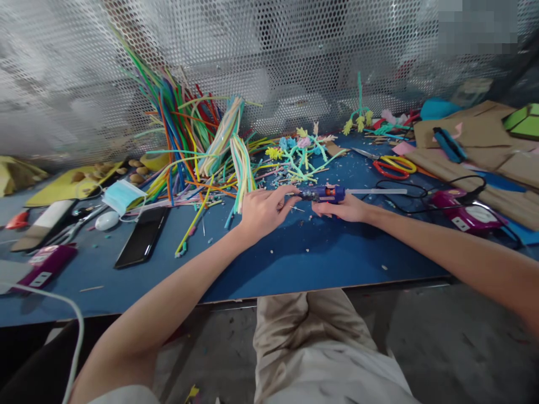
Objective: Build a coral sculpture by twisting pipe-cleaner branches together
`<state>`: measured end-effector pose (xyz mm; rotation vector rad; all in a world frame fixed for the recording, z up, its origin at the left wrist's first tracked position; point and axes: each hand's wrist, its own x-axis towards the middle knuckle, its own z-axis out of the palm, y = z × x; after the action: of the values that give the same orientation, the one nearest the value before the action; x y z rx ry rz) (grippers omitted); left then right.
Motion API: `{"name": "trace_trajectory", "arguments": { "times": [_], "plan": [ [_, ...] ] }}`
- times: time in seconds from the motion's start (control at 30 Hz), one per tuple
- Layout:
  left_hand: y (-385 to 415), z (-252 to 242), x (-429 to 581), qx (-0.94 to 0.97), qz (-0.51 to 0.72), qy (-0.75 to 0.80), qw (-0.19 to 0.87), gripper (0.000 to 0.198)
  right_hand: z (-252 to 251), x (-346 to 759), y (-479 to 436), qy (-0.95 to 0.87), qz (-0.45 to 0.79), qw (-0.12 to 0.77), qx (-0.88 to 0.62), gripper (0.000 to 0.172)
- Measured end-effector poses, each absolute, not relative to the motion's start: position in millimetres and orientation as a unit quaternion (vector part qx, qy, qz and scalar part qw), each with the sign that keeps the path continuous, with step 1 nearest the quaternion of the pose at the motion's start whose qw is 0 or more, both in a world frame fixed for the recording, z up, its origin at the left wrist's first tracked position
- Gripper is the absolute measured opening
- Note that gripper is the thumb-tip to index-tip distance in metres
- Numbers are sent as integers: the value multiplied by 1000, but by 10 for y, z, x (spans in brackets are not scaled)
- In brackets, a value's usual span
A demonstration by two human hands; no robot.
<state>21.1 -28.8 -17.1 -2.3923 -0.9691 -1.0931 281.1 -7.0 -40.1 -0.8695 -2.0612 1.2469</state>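
Observation:
My right hand (347,209) is wrapped round a dark blue hot glue gun (330,193) over the blue table. A translucent glue stick (379,191) sticks out of its rear toward the right. At the nozzle end is my left hand (265,210), its fingers bent together in a pinch. Whatever lies between those fingertips is hidden. Just beyond both hands lie pipe-cleaner flowers (301,146) with mint-green stems and yellow, blue and pink heads. A bundle of pastel pipe cleaners (243,168) reaches down close to my left hand.
Loose coloured pipe cleaners (168,134) are heaped at the back left. Left of my arm lie a black phone (142,237) and a face mask (123,196). Scissors (393,165), a magenta power strip (465,210) with a black cable, and brown cardboard (458,132) occupy the right.

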Motion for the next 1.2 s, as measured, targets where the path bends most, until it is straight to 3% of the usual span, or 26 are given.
{"name": "trace_trajectory", "arguments": {
  "times": [0.37,0.63,0.83,1.2],
  "plan": [
    [-396,-134,200,-863,-385,-317,76,20,-318,2774,-316,-798,363,325,-356,31],
    [-432,-123,253,-873,-393,-226,178,12,-296,2787,-300,-840,305,300,-335,36],
    [-382,-131,225,-831,-466,-245,178,12,-305,2778,-276,-818,321,305,-367,34],
    [-402,-156,243,-838,-435,-287,162,12,-311,2736,-257,-829,333,307,-328,31]
  ]
}}
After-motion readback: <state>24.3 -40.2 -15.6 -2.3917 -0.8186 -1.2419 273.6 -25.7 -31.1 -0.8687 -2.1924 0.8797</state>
